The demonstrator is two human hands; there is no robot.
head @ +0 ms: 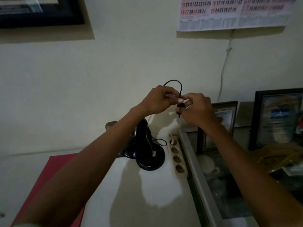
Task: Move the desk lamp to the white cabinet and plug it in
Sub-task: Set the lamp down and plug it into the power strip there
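both hands, left [158, 99] and right [197, 108], pinching the thin black cord [176, 83] | glossy black desk lamp [146, 151] on white cabinet [147, 202] | beige power strip [177, 158] at lamp's 3 o'clock

lamp [144, 149] head behind left forearm, calendar [232, 12] cut off, plug [180, 106] half hidden

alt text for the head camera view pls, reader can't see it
Two bare hands, left hand and right hand, are raised together, holding the thin black cord and small black plug of a glossy black desk lamp. The lamp stands on a white cabinet top beside a cream four-socket power strip, against a pale wall.
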